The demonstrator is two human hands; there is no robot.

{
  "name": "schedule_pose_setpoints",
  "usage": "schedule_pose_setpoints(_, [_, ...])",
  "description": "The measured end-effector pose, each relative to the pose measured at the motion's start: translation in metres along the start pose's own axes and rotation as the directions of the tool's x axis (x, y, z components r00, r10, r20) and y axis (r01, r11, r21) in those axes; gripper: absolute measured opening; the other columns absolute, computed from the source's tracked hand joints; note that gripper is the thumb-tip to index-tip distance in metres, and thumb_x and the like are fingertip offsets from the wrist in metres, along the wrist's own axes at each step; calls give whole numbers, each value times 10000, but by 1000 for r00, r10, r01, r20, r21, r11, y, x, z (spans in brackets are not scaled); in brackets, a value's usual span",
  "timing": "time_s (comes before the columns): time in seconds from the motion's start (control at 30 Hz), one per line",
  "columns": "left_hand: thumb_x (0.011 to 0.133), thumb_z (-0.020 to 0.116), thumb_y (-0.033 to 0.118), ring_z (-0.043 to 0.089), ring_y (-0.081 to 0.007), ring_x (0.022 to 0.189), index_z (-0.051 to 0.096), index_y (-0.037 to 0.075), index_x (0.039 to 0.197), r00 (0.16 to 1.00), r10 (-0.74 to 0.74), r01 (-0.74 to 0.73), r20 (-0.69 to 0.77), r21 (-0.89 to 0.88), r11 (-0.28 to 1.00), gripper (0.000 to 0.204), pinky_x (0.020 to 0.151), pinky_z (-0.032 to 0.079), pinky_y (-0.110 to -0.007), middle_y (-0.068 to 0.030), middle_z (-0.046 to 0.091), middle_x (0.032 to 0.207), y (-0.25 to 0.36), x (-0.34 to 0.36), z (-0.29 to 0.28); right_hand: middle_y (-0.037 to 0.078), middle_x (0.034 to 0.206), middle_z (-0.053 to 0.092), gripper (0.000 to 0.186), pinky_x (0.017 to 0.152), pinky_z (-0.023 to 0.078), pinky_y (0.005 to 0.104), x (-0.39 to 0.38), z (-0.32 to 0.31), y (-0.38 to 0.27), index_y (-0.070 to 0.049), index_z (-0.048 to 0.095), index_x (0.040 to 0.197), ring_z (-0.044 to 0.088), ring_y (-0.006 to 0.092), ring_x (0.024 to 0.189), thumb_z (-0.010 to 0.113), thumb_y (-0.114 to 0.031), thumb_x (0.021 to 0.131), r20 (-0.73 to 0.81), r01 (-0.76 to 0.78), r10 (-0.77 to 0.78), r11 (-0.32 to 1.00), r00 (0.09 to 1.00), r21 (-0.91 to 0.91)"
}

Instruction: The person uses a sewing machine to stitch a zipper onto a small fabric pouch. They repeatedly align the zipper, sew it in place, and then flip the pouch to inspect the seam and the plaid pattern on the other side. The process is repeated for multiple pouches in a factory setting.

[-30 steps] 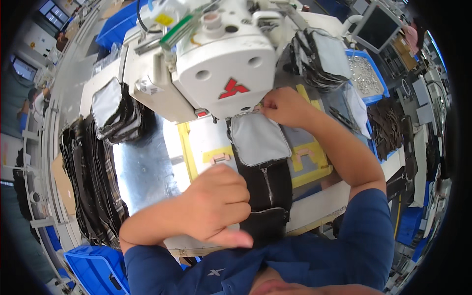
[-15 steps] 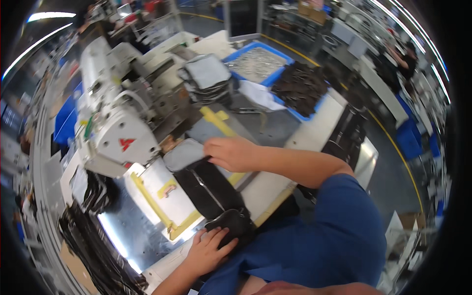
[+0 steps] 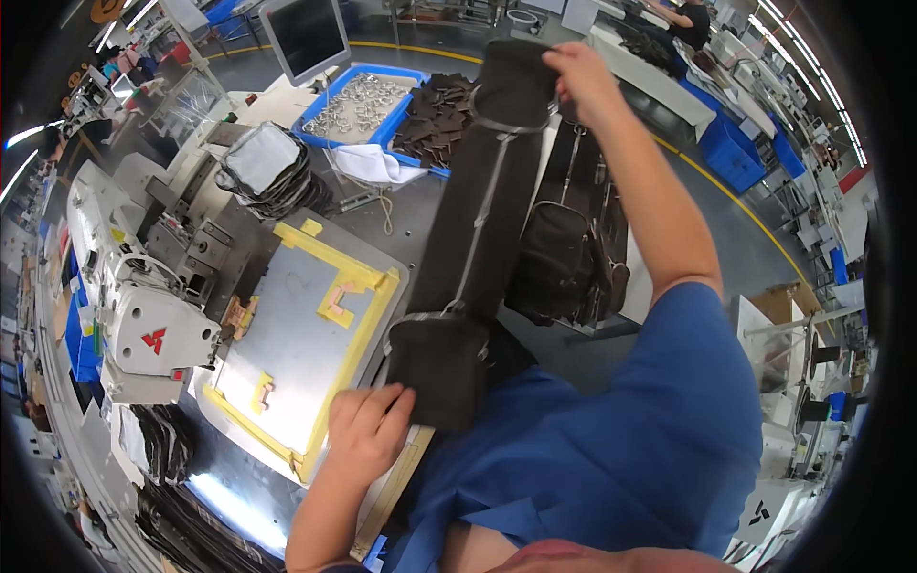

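Left hand [image 3: 368, 432]: closing its fingers on the lower end of a long black fabric panel [image 3: 475, 239], gripping it at the near edge of the work plate.
Right hand [image 3: 583, 74]: reaching far out and pinching the upper end of the same panel, fingers closed on it.
Panel: stretching taut between both hands, running diagonally from the body up and away, a thin grey strap lying along its length.
Sewing machine [image 3: 143, 315]: sitting at the far left, white, well apart from the hands.
Work plate [image 3: 287, 344]: lying grey and flat with yellow tape along its edges, just left of the panel.
Blue tray [image 3: 330, 100]: holding metal rings beyond the plate.
Black bags [image 3: 564, 258]: hanging just right of the panel, under the right forearm.
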State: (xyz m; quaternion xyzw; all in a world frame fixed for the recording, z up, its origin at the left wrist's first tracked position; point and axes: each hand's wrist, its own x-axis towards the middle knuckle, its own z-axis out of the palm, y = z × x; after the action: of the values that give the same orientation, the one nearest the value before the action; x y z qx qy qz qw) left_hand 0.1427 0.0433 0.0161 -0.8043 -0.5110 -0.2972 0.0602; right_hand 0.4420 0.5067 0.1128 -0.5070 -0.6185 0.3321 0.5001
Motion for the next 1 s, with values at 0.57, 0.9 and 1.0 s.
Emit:
schedule_pose_setpoints(0.57, [1024, 672, 372, 640, -456, 834, 640, 18, 785, 696, -716, 718, 50, -66, 693, 428, 739, 486, -550, -226, 642, 779, -41, -54, -20, 185, 922, 769, 566, 858, 548, 433, 18, 48, 82, -37, 780, 1033, 737, 336, 889, 640, -585, 1022, 158, 272, -224, 714, 962, -645])
schedule_pose_setpoints(0.9, [930, 773, 309, 676, -413, 936, 739, 46, 858, 120, -708, 921, -696, 345, -184, 275, 843, 527, -512, -182, 713, 911, -49, -277, -155, 8, 696, 498, 335, 604, 382, 296, -165, 210, 42, 10, 650, 853, 425, 92, 658, 731, -243, 1057, 631, 641, -492, 768, 599, -10])
schedule_pose_setpoints(1.0, [890, 804, 323, 671, -394, 1040, 747, 72, 1023, 74, -594, 798, -801, 405, -447, 290, 905, 527, -507, -153, 719, 1044, -28, -328, -186, 19, 703, 511, 329, 595, 369, 305, -179, 225, 45, 10, 641, 847, 428, 93, 657, 726, -230, 1055, 720, 597, -423, 802, 551, 14])
